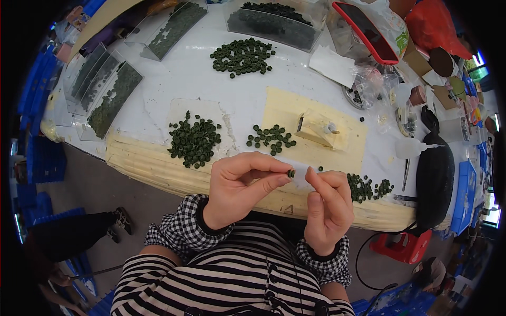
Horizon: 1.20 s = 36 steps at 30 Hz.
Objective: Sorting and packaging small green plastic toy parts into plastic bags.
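My left hand (237, 184) pinches one small dark green round part (291, 173) between thumb and index fingertip, held above the table's near edge. Facing it, my right hand (331, 208) has its fingers curled in toward the thumb, the index fingertip a short way from the part; whether anything small sits between these fingers is hidden. Beyond my left hand lies a heap of dark green ribbed round parts (194, 139). A smaller scattered group (271, 138) is just past my fingertips. More of these parts (363, 188) lie right of my right hand.
A yellow block fixture (321, 130) with a white knob stands on a yellow sheet (279, 105). Another pile of green parts (242, 57) lies farther back, near clear bins (271, 23). A red-cased phone (367, 32), a squeeze bottle (410, 148) and a black bundle (435, 179) are at right.
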Tool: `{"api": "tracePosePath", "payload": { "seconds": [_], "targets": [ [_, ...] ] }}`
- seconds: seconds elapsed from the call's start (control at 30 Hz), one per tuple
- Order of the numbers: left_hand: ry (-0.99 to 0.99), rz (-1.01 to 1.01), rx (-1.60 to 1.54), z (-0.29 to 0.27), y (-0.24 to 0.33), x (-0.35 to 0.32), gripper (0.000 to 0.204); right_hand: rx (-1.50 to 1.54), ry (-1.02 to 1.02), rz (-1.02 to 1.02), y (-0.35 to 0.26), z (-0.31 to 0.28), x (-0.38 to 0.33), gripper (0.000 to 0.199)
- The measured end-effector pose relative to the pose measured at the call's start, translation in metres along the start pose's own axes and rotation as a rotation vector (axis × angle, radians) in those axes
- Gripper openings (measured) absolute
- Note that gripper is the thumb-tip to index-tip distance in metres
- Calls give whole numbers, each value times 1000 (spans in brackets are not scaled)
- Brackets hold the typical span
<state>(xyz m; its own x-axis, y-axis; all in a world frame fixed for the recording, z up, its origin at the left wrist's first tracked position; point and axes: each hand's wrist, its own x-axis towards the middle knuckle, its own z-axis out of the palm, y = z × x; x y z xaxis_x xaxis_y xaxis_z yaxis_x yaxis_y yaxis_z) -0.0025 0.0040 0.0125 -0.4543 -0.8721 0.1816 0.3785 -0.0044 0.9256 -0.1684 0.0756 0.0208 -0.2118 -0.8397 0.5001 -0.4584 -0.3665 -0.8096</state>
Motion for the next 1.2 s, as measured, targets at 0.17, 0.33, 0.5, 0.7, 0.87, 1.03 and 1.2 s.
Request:
{"api": "tracePosePath", "payload": {
  "seconds": [0.17,0.33,0.5,0.7,0.87,1.03,1.2],
  "targets": [
    [-5,-15,-4,-1,1,1,18,-25,-52,-18,-3,0,1,35],
    [7,-13,0,1,2,0,18,-51,-91,-96,-4,4,4,38],
    [-10,53,63,0,-1,2,19,29,-123,-81,-1,4,3,39],
    [-43,122,185,-1,0,3,19,101,-145,-66,2,1,2,39],
    [-12,66,136,0,1,2,17,100,-134,-51,1,2,2,39],
    [-8,45,134,0,3,2,16,80,-115,-47,2,2,0,40],
    [-8,53,144,0,3,2,17,4,-108,-98,0,3,2,37]
  ]
}}
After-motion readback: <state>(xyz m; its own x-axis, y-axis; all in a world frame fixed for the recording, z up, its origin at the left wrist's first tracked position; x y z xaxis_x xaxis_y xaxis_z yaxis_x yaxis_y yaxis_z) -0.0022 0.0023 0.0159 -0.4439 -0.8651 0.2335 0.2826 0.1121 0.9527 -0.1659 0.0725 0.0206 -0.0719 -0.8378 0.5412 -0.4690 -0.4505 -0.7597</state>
